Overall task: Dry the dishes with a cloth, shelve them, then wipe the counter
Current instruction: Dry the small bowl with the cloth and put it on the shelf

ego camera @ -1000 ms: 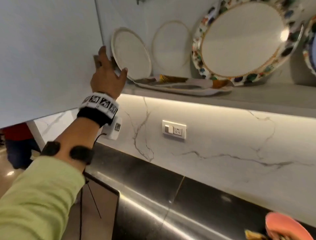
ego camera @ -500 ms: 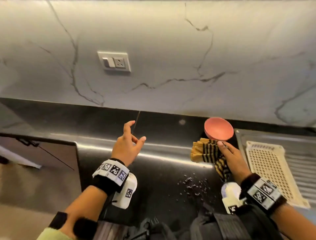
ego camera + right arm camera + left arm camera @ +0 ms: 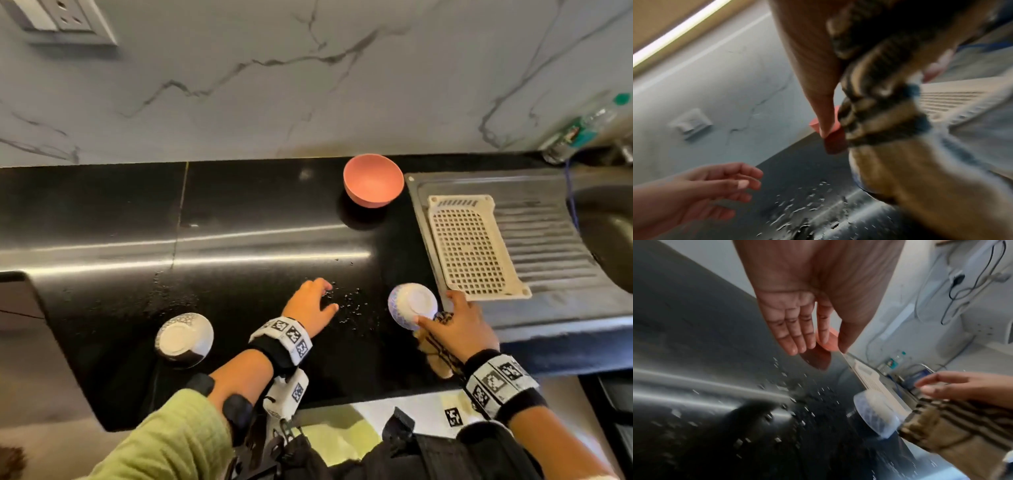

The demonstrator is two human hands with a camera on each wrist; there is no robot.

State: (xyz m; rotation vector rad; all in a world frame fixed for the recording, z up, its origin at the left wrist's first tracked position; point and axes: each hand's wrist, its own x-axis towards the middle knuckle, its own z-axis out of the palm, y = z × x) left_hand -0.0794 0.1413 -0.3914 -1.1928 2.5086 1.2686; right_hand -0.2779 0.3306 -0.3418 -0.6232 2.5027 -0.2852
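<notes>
A small white bowl with a blue pattern [image 3: 412,303] [image 3: 873,412] stands upside down on the black counter [image 3: 239,212], beside the drainboard. My right hand [image 3: 436,310] [image 3: 941,386] holds a bunched brown striped cloth [image 3: 436,349] [image 3: 953,426] [image 3: 879,123] in its palm, and its thumb and fingertips touch that bowl. My left hand [image 3: 325,294] [image 3: 797,331] [image 3: 731,183] hovers open and empty over scattered water drops [image 3: 352,308]. A second patterned bowl [image 3: 185,337] lies upside down near the front left edge. A pink bowl [image 3: 373,185] stands upright by the wall.
A cream perforated tray [image 3: 471,246] lies on the steel drainboard [image 3: 548,274], with the sink [image 3: 609,233] to its right. A plastic bottle [image 3: 589,126] stands at the back right corner. A wall socket [image 3: 68,24] is on the marble backsplash.
My left hand has come down from the plate on the shelf to just above the counter. My right hand has carried the cloth from beside the pink bowl to the blue-patterned bowl.
</notes>
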